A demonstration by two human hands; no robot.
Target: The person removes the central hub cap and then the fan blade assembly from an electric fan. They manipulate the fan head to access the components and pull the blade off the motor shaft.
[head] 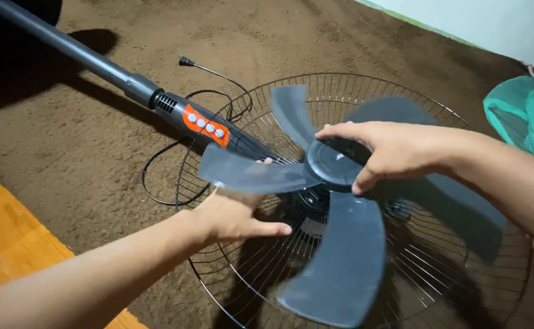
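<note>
Grey fan blade (334, 244) overlies wire grille (242, 268), cord (157, 176) beside.

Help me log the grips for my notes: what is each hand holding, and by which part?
The right hand grips the grey fan blade unit at its round centre hub. The left hand holds one blade from beneath, near its edge.

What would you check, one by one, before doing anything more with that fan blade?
1. Right hand grips the blade hub: ok.
2. Left hand steadies one blade from below: ok.
3. Plug lies loose on the carpet, not in a socket: ok.
4. Rear grille lies flat under the blades: ok.
5. Hub seated on the motor shaft: cannot tell, hidden.
</note>
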